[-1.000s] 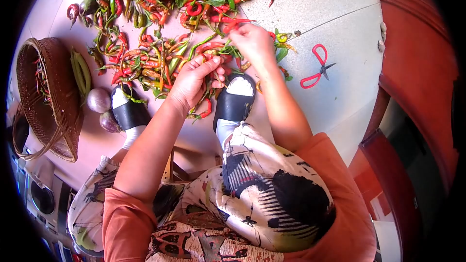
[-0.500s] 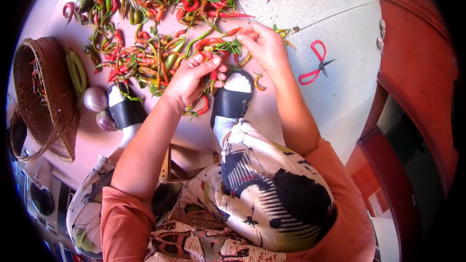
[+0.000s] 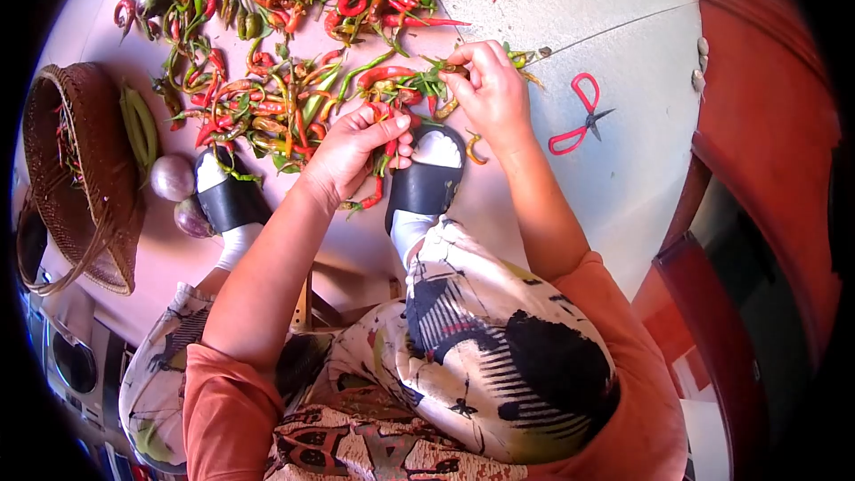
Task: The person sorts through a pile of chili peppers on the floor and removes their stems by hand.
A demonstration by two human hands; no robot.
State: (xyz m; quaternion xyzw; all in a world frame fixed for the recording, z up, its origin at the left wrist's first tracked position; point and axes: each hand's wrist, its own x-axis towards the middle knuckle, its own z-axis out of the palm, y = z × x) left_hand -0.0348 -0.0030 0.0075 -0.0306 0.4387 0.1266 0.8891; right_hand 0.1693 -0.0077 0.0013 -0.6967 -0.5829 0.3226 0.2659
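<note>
My left hand (image 3: 361, 147) is closed around a few red chili peppers (image 3: 390, 144), just above the toe of my dark sandal (image 3: 419, 185). To its right, my right hand (image 3: 490, 93) pinches a slim greenish chili pepper (image 3: 445, 67) between thumb and fingertips; part of it is hidden by the fingers. Close by the two hands lie a curved red chili (image 3: 383, 74) and some green leaves (image 3: 429, 86). A loose heap of red, green and orange chilies (image 3: 267, 111) spreads left of my hands, with a larger pile (image 3: 374, 0) behind it.
Red-handled scissors (image 3: 579, 116) lie open on the pale floor to the right. At the left stands a woven basket (image 3: 76, 125), beside long green pods (image 3: 138, 129) and two round purplish eggplants (image 3: 172, 178). Dark red wooden furniture (image 3: 757, 53) borders the right side.
The red chili at my right fingertips no longer shows there, and a greenish one does now. My left hand stays nearly in place with its chilies.
</note>
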